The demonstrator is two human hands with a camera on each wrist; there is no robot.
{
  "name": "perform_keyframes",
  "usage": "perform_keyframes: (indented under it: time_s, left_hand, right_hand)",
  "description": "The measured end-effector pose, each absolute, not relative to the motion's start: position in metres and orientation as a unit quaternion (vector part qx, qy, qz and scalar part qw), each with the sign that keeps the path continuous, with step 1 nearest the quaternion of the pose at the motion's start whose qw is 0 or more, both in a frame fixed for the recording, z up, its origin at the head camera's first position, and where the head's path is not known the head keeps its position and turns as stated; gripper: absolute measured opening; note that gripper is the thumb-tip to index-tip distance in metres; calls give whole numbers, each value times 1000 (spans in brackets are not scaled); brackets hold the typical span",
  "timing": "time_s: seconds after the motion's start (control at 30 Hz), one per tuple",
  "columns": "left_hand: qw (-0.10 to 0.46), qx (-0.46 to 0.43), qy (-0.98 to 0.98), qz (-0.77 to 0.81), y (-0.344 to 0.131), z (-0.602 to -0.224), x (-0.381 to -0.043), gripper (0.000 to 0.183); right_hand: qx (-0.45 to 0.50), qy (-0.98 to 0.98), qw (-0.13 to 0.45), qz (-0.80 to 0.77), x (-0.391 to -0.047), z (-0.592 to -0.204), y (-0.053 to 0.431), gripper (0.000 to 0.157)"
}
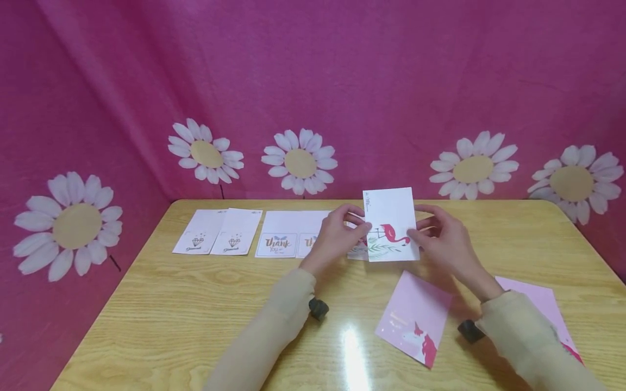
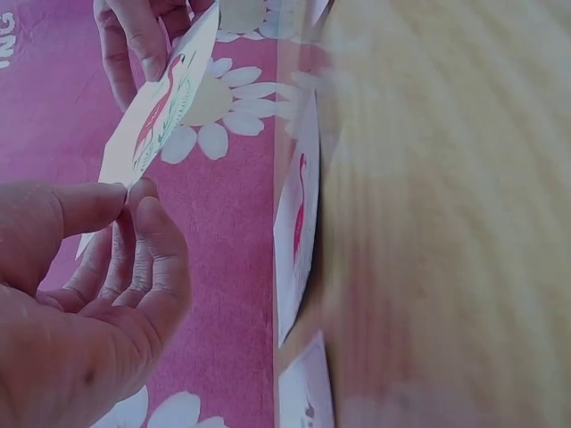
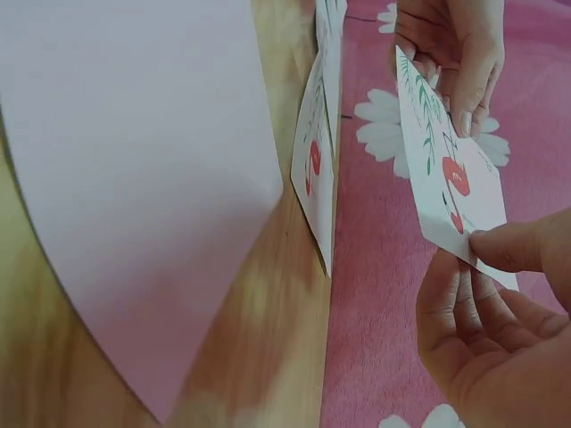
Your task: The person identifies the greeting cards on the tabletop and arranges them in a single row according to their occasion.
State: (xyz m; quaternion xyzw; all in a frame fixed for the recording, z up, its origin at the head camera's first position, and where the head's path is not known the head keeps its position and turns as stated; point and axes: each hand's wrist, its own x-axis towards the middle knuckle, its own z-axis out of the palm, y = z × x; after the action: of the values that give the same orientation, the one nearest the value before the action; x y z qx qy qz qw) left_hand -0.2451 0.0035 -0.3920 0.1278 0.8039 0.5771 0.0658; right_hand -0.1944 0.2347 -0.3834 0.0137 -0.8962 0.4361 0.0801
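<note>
A white card with a red flamingo and green leaves [image 1: 391, 209] is held up off the table between both hands. The left hand [image 1: 342, 232] pinches its left edge between thumb and fingers, and the right hand [image 1: 445, 241] pinches the right edge the same way. In both wrist views the thumbs press on the printed face while fingers lie behind it. Below and behind the held card, another flamingo card [image 2: 300, 223] lies on the table, mostly covered in the head view.
Two diamond-print cards [image 1: 235, 228] lie at the back left of the wooden table [image 1: 171, 315]. Beside them are two "Thank you" cards [image 1: 280, 222], one partly behind the left hand. A pink unicorn card [image 1: 415, 304] lies in front; another pink card [image 1: 530, 296] is partly under the right forearm.
</note>
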Motion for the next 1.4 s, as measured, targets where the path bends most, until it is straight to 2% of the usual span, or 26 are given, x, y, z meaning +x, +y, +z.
perform_keyframes:
  time_s: [0.23,0.6,0.93,1.4]
  left_hand:
    - [60,127,829,542,17,-387,-255,26]
    - [84,164,868,460,21,-394,-266,23]
    - [95,261,933,231,28,-396,-272,44]
    - [112,280,943,138,33,-397,-268,54]
  right_hand:
    - [24,-903,91,419,-203,-383,246,70]
    - [-5,-904,58,422,-212,-381,258,68]
    - [-5,-920,38,391,-221,-390,276,70]
    - [15,-930,4,367,-232,-397,291,65]
